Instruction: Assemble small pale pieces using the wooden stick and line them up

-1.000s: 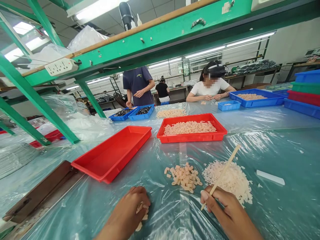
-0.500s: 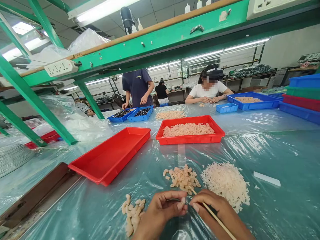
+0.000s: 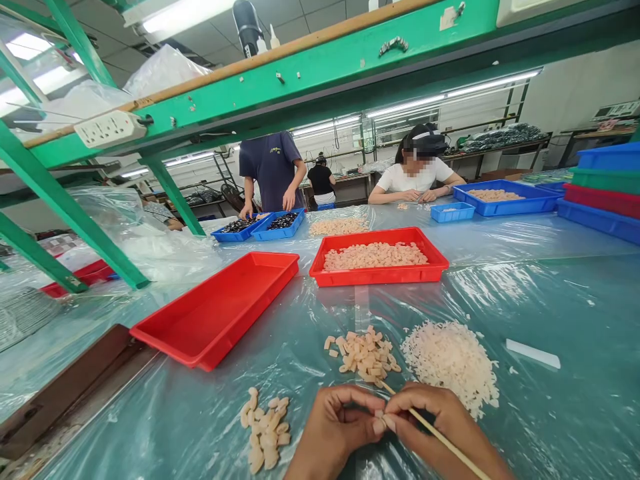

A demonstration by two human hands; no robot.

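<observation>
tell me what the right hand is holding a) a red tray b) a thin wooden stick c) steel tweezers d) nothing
b, the right hand grips a thin wooden stick in its fingers, with the stick's far end running out past the hand toward the lower right of the view.

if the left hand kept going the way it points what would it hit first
Most likely the right hand: the left hand points straight at it, and their fingertips nearly or actually meet beside the thin wooden stick. A small pale piece may sit between them first, but that is hard to tell.
</observation>
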